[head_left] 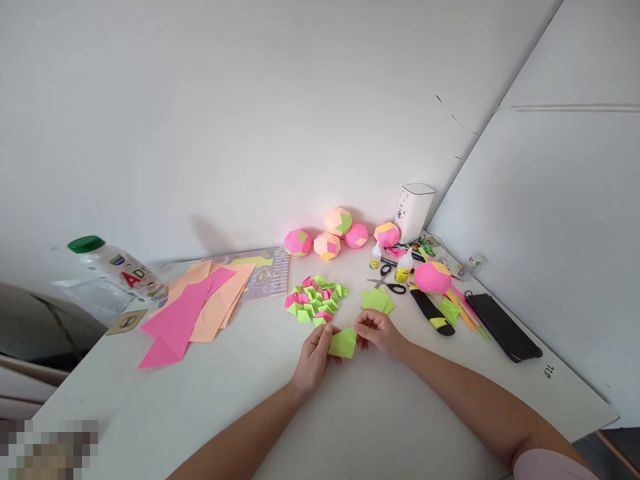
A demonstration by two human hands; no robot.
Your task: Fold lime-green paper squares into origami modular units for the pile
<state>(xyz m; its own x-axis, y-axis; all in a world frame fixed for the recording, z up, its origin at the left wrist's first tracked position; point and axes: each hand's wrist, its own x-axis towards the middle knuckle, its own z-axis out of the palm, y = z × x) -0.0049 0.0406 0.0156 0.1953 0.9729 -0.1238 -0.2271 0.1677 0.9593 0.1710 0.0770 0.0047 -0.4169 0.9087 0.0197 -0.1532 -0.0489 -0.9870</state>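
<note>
A green paper piece [343, 343] is held between both hands above the near middle of the table. My left hand [314, 355] pinches its left edge, thumb on top. At the upper right corner, the fingertips of my right hand [379, 331] are closed on the same paper. Just beyond lies a pile of small folded green and pink paper pieces [306, 308]. Flat green paper sheets [376, 301] rest beyond my right hand, close to black-handled scissors [397, 288].
Several paper balls [327, 245] stand by the wall. Pink and peach sheets [180, 320] and a bottle [120, 267] are at left. Glue bottles [404, 267], a box cutter [431, 312], a pink ball [432, 277] and a black phone [503, 327] lie at right.
</note>
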